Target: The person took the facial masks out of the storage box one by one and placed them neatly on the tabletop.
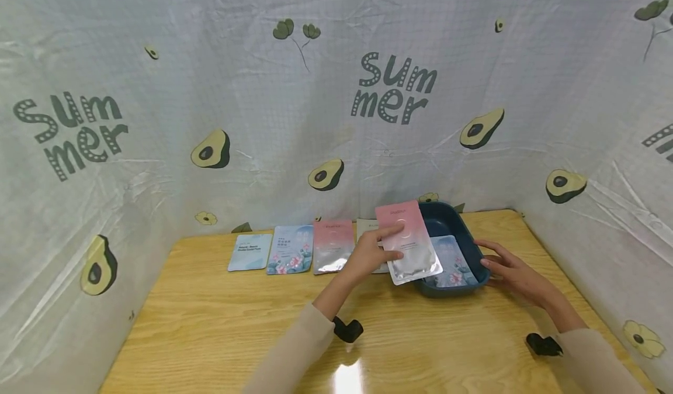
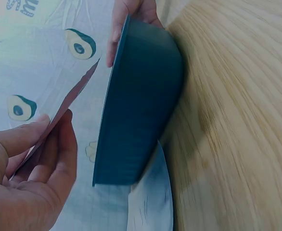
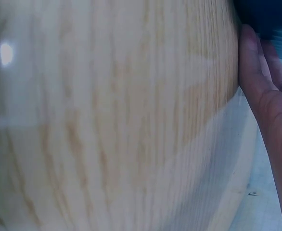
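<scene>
My left hand pinches a pink-and-silver sheet mask packet between thumb and fingers. It is held tilted over the left side of a dark blue plastic bin; the left wrist view shows the packet edge-on, apart from the bin. Inside the bin lies a blue floral mask packet, partly covered by the pink one. At the bin's right side, my right hand touches the rim and outer wall with fairly straight fingers; in the right wrist view its fingers meet the wall.
Left of the bin, a row of packets lies on the wooden table: a light blue one, a blue floral one, a pink-and-silver one and a cream one, mostly hidden. A printed sheet hangs behind.
</scene>
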The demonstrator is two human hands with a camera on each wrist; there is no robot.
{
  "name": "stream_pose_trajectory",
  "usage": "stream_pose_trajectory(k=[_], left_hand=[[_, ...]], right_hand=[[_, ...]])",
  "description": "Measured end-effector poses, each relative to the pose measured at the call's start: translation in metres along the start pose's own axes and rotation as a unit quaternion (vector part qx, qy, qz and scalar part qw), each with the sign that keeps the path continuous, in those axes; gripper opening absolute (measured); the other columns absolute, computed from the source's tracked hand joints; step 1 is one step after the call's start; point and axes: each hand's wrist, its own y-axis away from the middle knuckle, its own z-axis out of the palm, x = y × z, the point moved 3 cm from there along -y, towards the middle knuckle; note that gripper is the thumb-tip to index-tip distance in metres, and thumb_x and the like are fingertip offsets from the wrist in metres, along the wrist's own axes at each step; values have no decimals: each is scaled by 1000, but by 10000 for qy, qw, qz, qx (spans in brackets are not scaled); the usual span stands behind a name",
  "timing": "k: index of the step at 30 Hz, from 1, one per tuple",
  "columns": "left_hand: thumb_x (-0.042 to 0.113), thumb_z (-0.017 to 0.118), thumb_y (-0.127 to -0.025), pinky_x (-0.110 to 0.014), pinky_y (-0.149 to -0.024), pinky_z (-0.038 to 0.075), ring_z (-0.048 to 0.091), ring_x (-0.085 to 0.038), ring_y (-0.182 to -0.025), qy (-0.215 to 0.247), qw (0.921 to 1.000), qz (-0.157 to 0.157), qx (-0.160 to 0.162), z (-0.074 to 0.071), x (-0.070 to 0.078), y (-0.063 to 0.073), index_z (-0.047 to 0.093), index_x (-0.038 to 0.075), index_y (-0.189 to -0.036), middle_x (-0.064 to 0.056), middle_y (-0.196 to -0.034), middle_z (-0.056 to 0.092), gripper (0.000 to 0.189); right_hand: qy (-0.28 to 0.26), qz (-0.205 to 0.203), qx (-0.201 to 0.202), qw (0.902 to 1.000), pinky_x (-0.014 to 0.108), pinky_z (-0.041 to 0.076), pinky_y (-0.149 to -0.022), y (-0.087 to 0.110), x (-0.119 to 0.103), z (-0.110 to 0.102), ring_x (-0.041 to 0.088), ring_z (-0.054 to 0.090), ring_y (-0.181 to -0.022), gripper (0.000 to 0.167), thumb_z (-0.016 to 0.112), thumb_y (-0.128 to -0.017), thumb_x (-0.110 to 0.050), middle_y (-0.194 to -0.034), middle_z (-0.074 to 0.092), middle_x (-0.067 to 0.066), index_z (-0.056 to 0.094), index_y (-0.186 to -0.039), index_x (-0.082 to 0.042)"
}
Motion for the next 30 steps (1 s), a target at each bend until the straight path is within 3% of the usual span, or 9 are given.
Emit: stream_pose_trajectory(k=[6, 12, 18, 26, 30], left_hand=[[8, 80, -88, -28, -87, 56, 59, -16, -116, -197, 9997, -129, 60, -21, -8, 13, 62, 23, -142, 10, -146, 56, 59], [11, 80, -88, -29, -82, 55, 60, -19, -110, -494, 9984, -169, 195, -42, -13, 25, 62, 24, -142, 8, -146, 57, 59], [11, 81, -87, -35, -94, 52, 53, -18, -126, -793, 9962, -164, 319, -59, -19, 37, 63, 20, -142, 5, -147, 57, 58], [5, 80, -86, -30, -78, 57, 61, -22, -101, -408, 9979, -308, 396, -81, -25, 56, 64, 13, -140, -9, -146, 58, 57], [4, 80, -86, -28, -76, 57, 63, -18, -97, -404, 9980, -366, 314, -96, -29, 65, 63, 14, -141, -6, -146, 58, 58]], right_hand=[[63, 6, 25, 10000, 35, 56, -92, -1, 2, -1, 4, 61, -116, 58, 46, -111, -26, -158, 25, 33, 20, -162, -16], [39, 6, -2, 10000, 34, 56, -93, -1, 3, -3, 4, 61, -117, 58, 45, -111, -25, -158, 24, 32, 19, -162, -16], [139, 26, 25, 9999, 36, 56, -93, -1, 0, -4, 5, 60, -117, 59, 46, -110, -26, -158, 25, 32, 20, -162, -17], [207, 29, 52, 9998, 39, 56, -94, -1, -1, -3, 4, 60, -117, 59, 47, -110, -27, -157, 28, 33, 20, -162, -16], [173, 28, 59, 9998, 38, 56, -93, -1, -1, -2, 5, 61, -117, 59, 47, -110, -26, -155, 29, 34, 21, -162, -16]])
